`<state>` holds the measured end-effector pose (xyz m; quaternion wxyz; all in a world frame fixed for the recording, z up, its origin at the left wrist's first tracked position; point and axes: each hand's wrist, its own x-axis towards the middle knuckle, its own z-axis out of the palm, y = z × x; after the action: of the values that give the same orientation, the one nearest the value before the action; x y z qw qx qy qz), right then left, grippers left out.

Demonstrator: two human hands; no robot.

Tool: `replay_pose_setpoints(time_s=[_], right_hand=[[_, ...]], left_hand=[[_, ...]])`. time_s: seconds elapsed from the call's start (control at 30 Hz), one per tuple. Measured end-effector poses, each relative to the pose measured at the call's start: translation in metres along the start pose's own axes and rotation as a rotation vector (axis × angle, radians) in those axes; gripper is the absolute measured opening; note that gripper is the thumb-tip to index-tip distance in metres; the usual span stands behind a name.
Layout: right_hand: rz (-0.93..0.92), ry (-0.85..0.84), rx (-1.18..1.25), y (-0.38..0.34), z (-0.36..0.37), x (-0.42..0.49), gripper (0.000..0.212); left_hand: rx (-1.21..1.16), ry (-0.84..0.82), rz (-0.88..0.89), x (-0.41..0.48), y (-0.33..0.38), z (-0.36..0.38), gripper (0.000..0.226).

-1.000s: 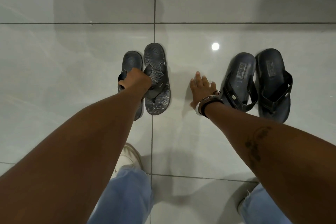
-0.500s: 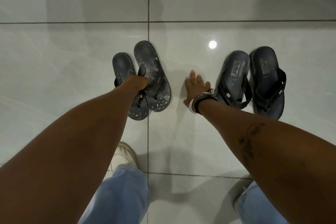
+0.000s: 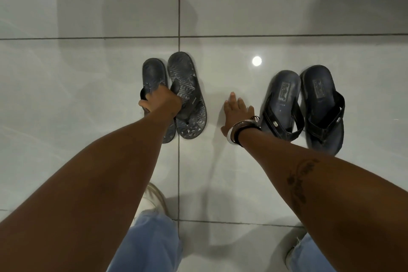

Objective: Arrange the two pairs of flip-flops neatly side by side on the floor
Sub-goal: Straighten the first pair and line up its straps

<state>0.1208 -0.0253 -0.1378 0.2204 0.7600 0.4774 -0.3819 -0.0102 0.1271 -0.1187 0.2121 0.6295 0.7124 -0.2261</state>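
Gripping both straps of the dark patterned rubber flip-flop pair (image 3: 176, 97), left hand (image 3: 162, 102) fingers curling shut; right hand (image 3: 237, 115) fingers lying flat, together, on glossy tile floor (image 3: 88, 95). Should be squaring heels level with the plain dark pair (image 3: 304, 108).

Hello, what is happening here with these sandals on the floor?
A person is lining up two pairs of flip-flops. The left hand grips the straps of the patterned pair, holding them together on the tile floor. The right hand is open and flat between the pairs. The darker pair lies untouched, side by side.
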Motion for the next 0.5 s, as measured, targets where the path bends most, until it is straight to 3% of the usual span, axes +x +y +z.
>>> replay_pose_setpoints(time_s=[0.23,0.5], right_hand=[[0.029,0.022,-0.005,0.007,-0.006,0.005,0.089],[0.032,0.044,-0.032,0.010,-0.006,0.008,0.086]], left_hand=[[0.054,0.051,0.140,0.003,0.028,-0.013,0.011],[-0.022,0.051,0.097,0.016,0.045,-0.020,0.018]])
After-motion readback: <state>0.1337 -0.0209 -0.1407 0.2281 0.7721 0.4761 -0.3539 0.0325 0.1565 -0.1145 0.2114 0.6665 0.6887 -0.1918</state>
